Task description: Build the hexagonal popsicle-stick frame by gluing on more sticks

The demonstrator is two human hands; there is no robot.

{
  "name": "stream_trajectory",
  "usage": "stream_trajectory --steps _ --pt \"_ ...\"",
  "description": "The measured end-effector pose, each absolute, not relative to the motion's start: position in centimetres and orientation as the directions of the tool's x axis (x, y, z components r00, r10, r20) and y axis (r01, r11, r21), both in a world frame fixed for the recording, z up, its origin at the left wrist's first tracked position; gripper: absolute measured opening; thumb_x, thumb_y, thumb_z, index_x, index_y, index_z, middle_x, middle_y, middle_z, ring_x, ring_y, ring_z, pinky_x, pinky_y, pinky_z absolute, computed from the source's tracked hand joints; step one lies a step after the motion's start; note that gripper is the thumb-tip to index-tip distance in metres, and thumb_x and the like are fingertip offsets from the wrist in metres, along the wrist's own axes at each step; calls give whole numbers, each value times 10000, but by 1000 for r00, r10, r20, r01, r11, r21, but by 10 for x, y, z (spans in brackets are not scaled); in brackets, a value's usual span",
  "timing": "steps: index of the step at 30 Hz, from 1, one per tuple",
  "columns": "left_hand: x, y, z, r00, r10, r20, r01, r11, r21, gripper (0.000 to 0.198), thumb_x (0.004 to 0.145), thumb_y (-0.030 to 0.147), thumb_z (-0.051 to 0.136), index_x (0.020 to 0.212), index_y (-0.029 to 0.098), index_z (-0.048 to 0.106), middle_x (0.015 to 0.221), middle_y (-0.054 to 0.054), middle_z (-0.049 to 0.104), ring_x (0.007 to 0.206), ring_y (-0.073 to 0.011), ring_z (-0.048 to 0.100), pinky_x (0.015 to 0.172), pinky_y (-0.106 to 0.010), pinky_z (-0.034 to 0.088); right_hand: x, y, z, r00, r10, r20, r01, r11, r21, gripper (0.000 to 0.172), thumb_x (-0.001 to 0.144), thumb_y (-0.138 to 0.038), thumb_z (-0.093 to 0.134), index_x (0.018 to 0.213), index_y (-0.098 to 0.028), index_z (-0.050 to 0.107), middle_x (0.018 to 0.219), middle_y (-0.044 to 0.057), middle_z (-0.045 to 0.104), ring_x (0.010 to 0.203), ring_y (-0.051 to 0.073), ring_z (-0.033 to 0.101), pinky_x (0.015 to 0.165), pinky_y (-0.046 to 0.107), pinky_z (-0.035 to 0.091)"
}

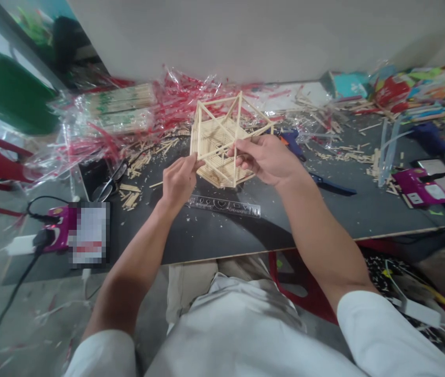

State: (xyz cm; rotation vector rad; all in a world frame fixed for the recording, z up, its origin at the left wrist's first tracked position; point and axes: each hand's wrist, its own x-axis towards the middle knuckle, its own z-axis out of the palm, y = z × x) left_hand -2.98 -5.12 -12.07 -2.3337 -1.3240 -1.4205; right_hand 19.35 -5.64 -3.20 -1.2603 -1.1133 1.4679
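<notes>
A box-shaped frame of thin wooden sticks [216,133], with diagonal braces and a slatted floor, is held above the dark table [222,235]. My right hand [267,157] grips its right side, fingers wrapped round a stick. My left hand [178,178] pinches the frame's lower left corner with fingers closed. A clear plastic ruler [224,205] lies on the table just below both hands.
Cut stick scraps and crumpled red-and-clear wrappers [128,120] litter the back. Glasses [108,183] lie to the left, a blue glue gun [293,141] to the right, and purple power strips [59,225] at both table ends. Coloured packets [422,94] are stacked at far right.
</notes>
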Motion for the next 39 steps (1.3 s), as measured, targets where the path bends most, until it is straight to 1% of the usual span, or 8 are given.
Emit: stream_trajectory --steps 8,13,16,21,24,27,32,39 --pt "-31 -51 -120 152 699 698 721 -562 406 321 1083 345 459 1021 203 740 765 -58 744 743 -157 728 660 -253 538 201 -62 -26 -138 979 -151 47 -146 -988 291 948 -448 754 864 -171 719 810 76 733 597 110 658 506 228 574" --pt "-36 -48 -118 151 742 653 689 -553 469 259 1039 282 514 899 202 715 727 -39 738 686 -134 708 630 -220 513 227 -62 -23 -27 999 37 246 43 -968 248 955 -415 735 854 -190 714 927 72 747 585 99 630 460 242 491" --pt "-38 -47 -117 139 781 609 708 -508 491 217 1005 240 534 891 202 716 694 -10 721 617 -112 666 604 -203 483 246 -54 -36 86 981 175 364 132 -922 235 944 -402 734 815 -212 685 779 32 705 559 102 589 505 257 469" --pt "-40 -46 -119 115 813 571 701 -474 533 234 984 217 514 997 191 746 783 -17 760 633 -101 671 623 -188 505 254 -41 -73 188 966 179 470 71 -880 359 939 -493 721 749 -237 555 660 -4 629 585 128 571 617 279 478" --pt "-42 -45 -121 105 828 551 693 -459 556 269 979 217 504 1073 180 753 904 -43 790 656 -111 679 631 -205 531 247 -41 -82 106 987 118 365 72 -928 380 943 -571 695 803 -230 599 699 -4 649 543 110 554 560 257 449" --pt "-45 -40 -119 106 803 587 762 -445 471 254 984 208 504 1015 195 756 970 -65 790 744 -142 695 685 -247 532 240 -48 -74 -57 998 -23 139 -15 -990 437 959 -590 664 735 -220 602 590 -19 582 446 91 498 429 237 380" --pt "-44 -28 -106 55 696 716 895 -353 274 164 998 287 598 980 248 755 907 -68 762 852 -200 693 735 -295 477 234 -62 -51 -164 973 -160 -187 -190 -964 439 983 -348 687 598 -189 546 569 -7 578 464 67 544 421 180 434" --pt "-53 -15 -108 157 784 600 907 -355 226 286 1003 285 534 1196 219 735 978 -104 774 794 -213 683 667 -283 434 226 -67 -57 -280 932 -230 -48 -253 -966 361 974 -256 703 633 -139 682 598 63 687 502 90 630 485 182 522"
